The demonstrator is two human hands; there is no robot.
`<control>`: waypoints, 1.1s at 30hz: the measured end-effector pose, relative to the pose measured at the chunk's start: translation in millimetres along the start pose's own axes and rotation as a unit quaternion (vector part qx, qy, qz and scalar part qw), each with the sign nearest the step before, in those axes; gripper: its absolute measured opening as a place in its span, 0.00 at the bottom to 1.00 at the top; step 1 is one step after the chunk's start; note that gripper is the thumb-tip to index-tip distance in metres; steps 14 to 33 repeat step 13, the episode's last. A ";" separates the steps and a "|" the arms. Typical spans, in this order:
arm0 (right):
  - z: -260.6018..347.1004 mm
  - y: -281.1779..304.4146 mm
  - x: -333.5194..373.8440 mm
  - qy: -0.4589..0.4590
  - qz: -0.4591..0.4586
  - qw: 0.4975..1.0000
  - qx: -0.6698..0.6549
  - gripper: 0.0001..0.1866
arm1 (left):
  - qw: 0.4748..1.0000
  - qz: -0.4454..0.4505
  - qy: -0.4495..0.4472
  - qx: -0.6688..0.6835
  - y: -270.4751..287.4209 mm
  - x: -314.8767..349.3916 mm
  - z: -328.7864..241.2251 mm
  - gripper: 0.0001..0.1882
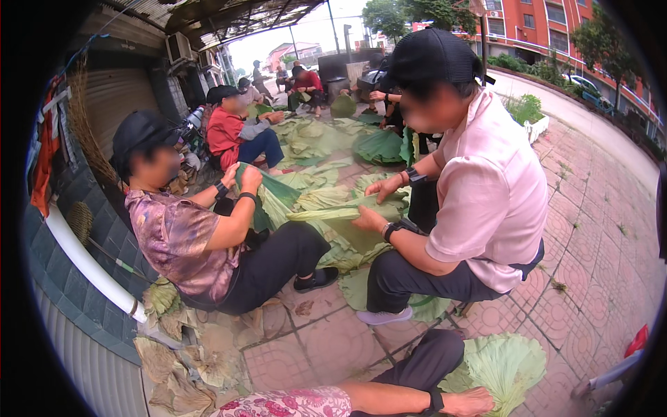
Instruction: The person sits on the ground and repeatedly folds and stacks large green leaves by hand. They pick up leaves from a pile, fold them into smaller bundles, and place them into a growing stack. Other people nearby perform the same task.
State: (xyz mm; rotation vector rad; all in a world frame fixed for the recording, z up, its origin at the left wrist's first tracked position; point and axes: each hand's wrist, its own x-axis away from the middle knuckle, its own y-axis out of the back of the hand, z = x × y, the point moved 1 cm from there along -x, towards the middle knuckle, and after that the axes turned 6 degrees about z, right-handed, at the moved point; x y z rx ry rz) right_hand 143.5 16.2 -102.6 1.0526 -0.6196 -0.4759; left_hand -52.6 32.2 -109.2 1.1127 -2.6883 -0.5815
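Note:
My left arm runs along the lower edge from a pink-and-white floral sleeve, with a dark band at the wrist. At its end my left hand [470, 402] appears closed on a large pale green lotus leaf [511, 365], whose ribbed, wavy blade fans out behind the fingers. The picture's lower edge cuts off part of the grip. Just beyond the arm rises a knee in dark trousers [434, 356]. My right hand is out of view.
Two seated people stretch a folded lotus leaf [326, 213] between them. More leaves [306, 139] cover the paving behind, with other people around them. Dry brown leaves [184, 389] lie by a white pipe [94, 260]. A red object [636, 339] is at the right edge.

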 end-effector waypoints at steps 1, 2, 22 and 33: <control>1.1 0.3 -0.7 -0.006 0.001 1.000 -0.002 0.14 | 1.000 -0.020 -0.010 -0.002 -2.4 1.0 -0.8 0.20; 1.8 1.5 -1.0 -0.008 0.003 1.000 -0.004 0.14 | 0.999 -0.042 -0.019 -0.004 -6.4 2.9 -0.6 0.20; 6.9 -1.0 4.6 -0.035 0.001 0.999 -0.024 0.15 | 0.985 -0.011 0.037 0.170 -1.9 11.1 -43.0 0.15; 6.9 -1.0 4.6 -0.035 0.001 0.999 -0.024 0.15 | 0.985 -0.011 0.037 0.170 -1.9 11.1 -43.0 0.15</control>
